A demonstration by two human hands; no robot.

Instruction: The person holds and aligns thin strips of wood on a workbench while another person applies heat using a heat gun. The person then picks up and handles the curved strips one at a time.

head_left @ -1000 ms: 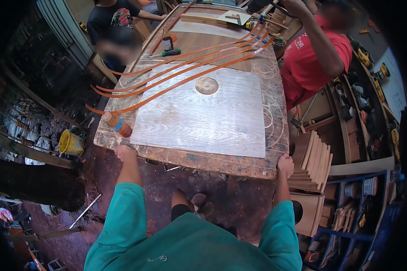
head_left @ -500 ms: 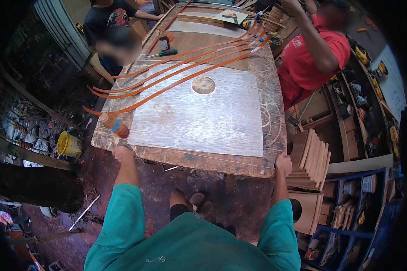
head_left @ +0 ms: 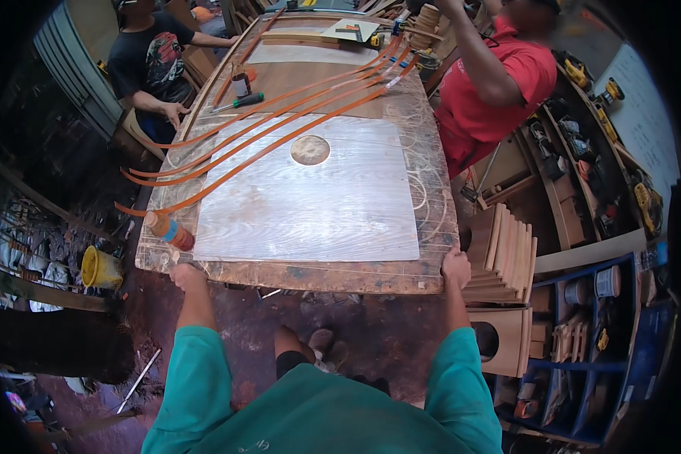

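My left hand (head_left: 188,275) grips the near left edge of the worn wooden workbench (head_left: 333,276), close beside a plastic bottle with reddish contents (head_left: 171,231). My right hand (head_left: 455,266) is closed on the bench's near right corner. Between them lies a pale wood-grain sheet (head_left: 303,219) with a round cutout (head_left: 310,151). Several long, bent orange strips (head_left: 329,107) run diagonally across it and stick out past the left edge. Farther back on the bench are a green-handled screwdriver (head_left: 250,101), a dark jar (head_left: 241,85) and a white card (head_left: 339,32).
Co-workers stand at the far left (head_left: 147,64) and far right (head_left: 492,113). Stacked wooden boards (head_left: 507,257), a blue shelf unit (head_left: 583,348) and a tool rack (head_left: 575,189) line the right. A yellow bucket (head_left: 98,265) is on the left floor.
The bench, with my hands still on it, has shifted left and its near edge lower in the view. The left co-worker is more upright, a hand now showing beside the bench's left edge.
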